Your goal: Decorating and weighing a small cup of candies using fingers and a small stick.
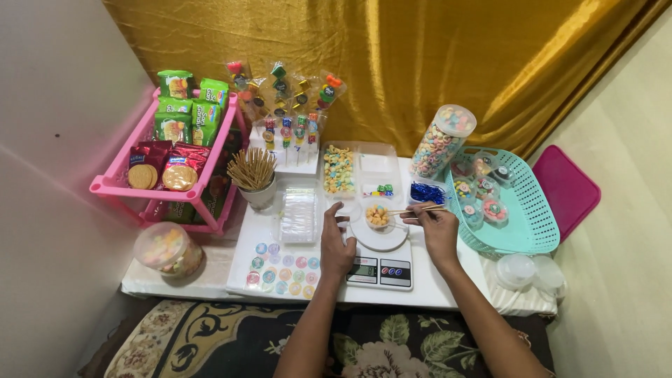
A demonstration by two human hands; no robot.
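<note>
My right hand (438,229) holds a pair of wooden chopsticks (413,210) whose tips reach left over a small clear cup of round candies (378,216). The cup stands on the round plate of a white kitchen scale (381,262). Just left of the scale, my left hand (337,241) rests on the table, fingers curled and thumb near the plate's edge; it holds nothing.
A pink rack of snack packets (178,147) stands at the left, beside a cup of wooden sticks (253,173). Lollipops (288,105), candy trays (341,170), a tall candy jar (441,142), a teal basket (518,203), a sticker sheet (283,269) and a lidded tub (166,248) surround the scale.
</note>
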